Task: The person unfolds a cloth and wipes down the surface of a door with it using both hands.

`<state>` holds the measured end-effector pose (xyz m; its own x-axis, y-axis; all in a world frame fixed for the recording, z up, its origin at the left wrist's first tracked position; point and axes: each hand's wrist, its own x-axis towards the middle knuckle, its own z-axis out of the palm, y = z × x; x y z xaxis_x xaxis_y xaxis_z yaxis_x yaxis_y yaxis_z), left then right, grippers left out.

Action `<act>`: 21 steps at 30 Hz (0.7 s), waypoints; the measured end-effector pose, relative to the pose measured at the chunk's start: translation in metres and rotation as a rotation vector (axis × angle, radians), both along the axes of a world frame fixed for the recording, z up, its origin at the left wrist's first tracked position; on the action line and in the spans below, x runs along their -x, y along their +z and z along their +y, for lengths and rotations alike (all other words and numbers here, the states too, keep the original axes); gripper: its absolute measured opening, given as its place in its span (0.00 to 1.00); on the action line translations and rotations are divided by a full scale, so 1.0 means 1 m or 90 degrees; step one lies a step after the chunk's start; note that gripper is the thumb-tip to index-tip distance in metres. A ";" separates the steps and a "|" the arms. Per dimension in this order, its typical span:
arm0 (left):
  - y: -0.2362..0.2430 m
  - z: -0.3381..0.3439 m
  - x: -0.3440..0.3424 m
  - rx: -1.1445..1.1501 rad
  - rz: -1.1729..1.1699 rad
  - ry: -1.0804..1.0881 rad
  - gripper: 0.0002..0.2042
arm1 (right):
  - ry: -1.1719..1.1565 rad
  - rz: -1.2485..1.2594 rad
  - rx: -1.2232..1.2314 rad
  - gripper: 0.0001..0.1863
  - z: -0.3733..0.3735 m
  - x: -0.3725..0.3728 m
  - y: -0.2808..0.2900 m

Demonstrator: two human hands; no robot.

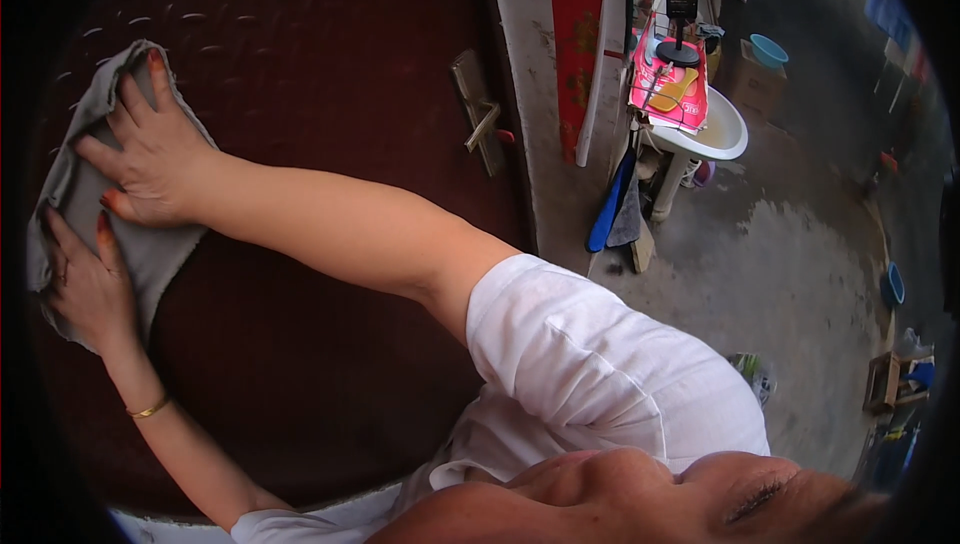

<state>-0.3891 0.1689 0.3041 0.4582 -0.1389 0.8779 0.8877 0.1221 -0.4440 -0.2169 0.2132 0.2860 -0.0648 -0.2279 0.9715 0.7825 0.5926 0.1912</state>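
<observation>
Gray cloth (160, 249), far left of frame, is pretty much pinned to the dark red door (330, 364) by a wide-splayed right hand (165, 159) and a left hand (95, 299) with thumb and fingers apart, nothing visibly pinched. White basin (738, 134) can be spotted upper right.

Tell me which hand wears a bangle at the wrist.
The left hand, lower in view on the grey cloth, wears the gold bangle; the right hand has none.

My feed shows dim, soft light, with small glints on the dark red door (330, 54). Fisheye distortion bends straight edges, and black vignetting swallows my corners.
</observation>
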 end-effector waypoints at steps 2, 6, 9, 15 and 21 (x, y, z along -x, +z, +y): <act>-0.040 0.012 0.012 0.152 -0.099 0.148 0.32 | -0.017 -0.016 0.047 0.32 -0.011 -0.007 -0.035; -0.114 -0.013 0.003 0.187 -0.097 0.071 0.36 | -0.028 -0.060 0.121 0.31 -0.033 -0.007 -0.100; -0.168 -0.025 -0.005 0.245 -0.095 -0.017 0.37 | -0.056 -0.109 0.192 0.32 -0.046 -0.012 -0.152; -0.220 -0.058 -0.009 0.352 -0.136 -0.137 0.33 | -0.041 -0.128 0.244 0.32 -0.068 -0.012 -0.187; -0.182 -0.057 0.004 0.309 -0.246 -0.197 0.25 | 0.024 -0.077 0.185 0.23 -0.080 0.009 -0.129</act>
<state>-0.3927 0.1115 0.1222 0.1031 0.2365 0.9661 0.9552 -0.2944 -0.0299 -0.2258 0.1328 0.1574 -0.1801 0.0531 0.9822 0.7412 0.6637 0.1000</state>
